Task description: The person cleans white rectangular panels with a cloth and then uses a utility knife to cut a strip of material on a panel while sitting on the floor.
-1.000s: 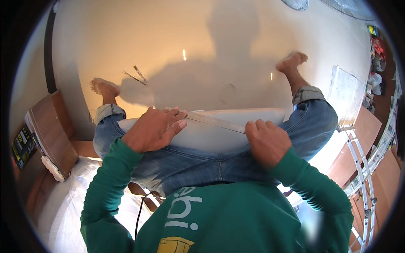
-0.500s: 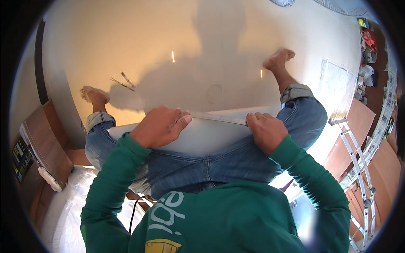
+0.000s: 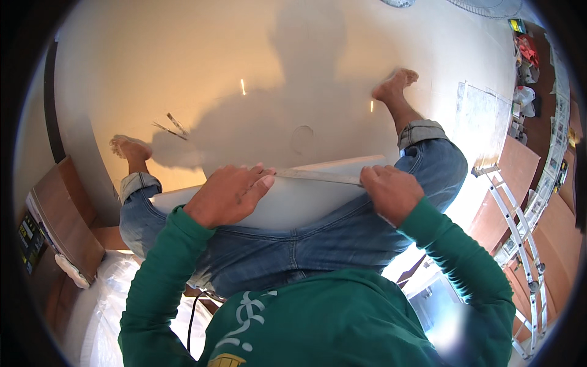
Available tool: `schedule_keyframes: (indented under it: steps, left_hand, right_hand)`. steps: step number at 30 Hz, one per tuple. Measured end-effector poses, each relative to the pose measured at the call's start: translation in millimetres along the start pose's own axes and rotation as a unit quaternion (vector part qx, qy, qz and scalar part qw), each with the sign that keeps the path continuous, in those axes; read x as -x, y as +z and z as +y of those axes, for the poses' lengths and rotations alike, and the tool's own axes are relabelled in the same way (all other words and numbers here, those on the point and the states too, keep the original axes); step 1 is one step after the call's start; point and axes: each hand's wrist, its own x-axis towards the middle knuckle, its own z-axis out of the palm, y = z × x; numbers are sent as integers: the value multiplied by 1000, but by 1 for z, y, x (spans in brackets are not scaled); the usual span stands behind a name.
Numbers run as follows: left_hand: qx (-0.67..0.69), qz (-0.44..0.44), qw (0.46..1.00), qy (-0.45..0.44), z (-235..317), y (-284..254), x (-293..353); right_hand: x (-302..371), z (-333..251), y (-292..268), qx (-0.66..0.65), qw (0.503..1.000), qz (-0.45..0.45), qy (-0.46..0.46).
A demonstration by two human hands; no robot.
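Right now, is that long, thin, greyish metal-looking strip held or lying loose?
Held: the bare left hand grips the strip toward one end, the bare right hand toward the other.

White lettering (image 3: 246,318) runs across the green shirt (image 3: 330,318).

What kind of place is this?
Likely a room being fitted out or renovated, perhaps a workshop: there's a metal ladder at right, a brown board at left and clear plastic sheeting at lower left.
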Motion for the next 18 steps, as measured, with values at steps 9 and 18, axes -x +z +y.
schedule_keyframes:
  steps: [9,18]
  left_hand:
    - [44,56,997,28,-1,23,-22]
    - [7,-25,1000,7,13,18,-46]
  right_hand:
    - [4,21,0,-2,998,-55,28]
    - [5,47,1,-28,992,-101,63]
